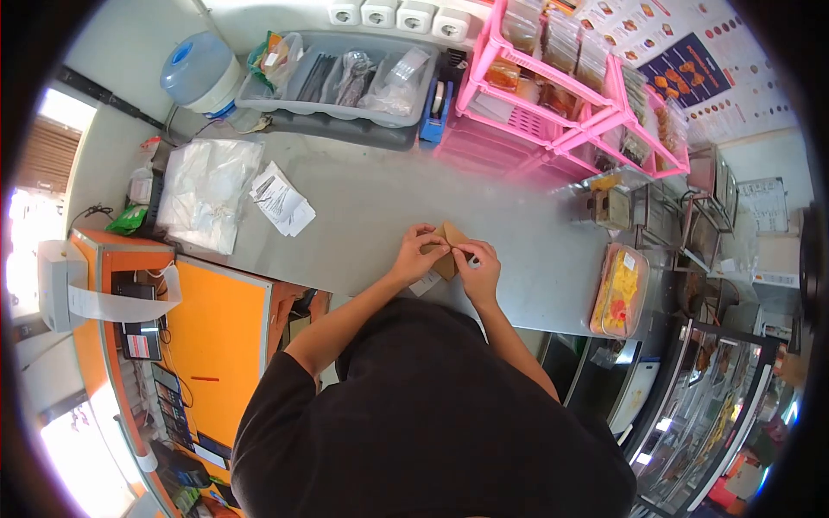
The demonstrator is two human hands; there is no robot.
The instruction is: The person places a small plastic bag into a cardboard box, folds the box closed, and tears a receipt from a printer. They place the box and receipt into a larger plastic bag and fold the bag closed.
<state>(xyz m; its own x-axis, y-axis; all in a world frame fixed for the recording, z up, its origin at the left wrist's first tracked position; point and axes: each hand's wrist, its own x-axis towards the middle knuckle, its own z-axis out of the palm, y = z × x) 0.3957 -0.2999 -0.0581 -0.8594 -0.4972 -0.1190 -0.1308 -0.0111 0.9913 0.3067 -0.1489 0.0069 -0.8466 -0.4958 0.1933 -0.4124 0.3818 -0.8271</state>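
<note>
Over the front part of the metal counter (363, 198), both hands meet at a small brown paper or cardboard piece (451, 231) with a pointed upper flap. My left hand (418, 252) pinches it from the left, thumb and forefinger together near its middle. From the right, my right hand (480, 266) pinches the same piece, its fingertips almost touching the left ones. Fingers cover much of the brown piece. A white paper slip (423, 283) lies just below my left hand, close to the counter's front edge.
White plastic bags (210, 194) and printed slips (282, 200) lie to the left. A grey cutlery tray (337, 99), blue tape dispenser (437, 112) and pink rack (518, 121) stand along the back. At right sits a clear container (618, 289) with yellow and red contents.
</note>
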